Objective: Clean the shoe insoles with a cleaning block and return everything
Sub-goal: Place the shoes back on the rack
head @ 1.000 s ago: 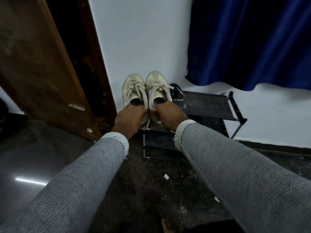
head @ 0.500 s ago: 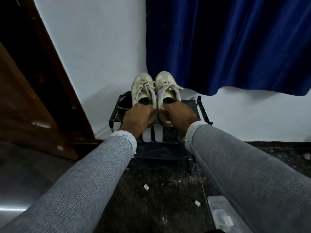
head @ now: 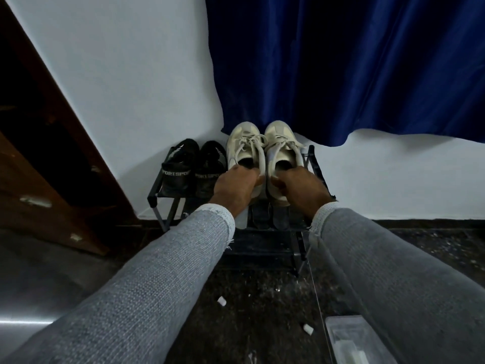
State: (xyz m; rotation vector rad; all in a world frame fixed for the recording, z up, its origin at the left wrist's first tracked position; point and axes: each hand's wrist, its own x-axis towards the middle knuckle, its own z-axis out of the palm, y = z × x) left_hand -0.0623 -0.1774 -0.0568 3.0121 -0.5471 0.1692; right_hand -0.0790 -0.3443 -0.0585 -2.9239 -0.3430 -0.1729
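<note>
Two cream sneakers stand side by side on the top shelf of a black shoe rack, toes toward the wall. My left hand grips the heel of the left sneaker. My right hand grips the heel of the right sneaker. The fingers of both hands curl into the heel openings. A clear plastic box with a whitish block inside lies on the floor at the lower right.
A pair of black sport shoes sits on the rack left of the sneakers. More footwear shows on the shelf below. A brown wooden door stands open at left, a blue curtain hangs above. Small white scraps dot the dark floor.
The view swung so the rack sits more centred, and the black shoes came into sight. Both hands keep hold of the sneakers, which now sit at the rack's right end.
</note>
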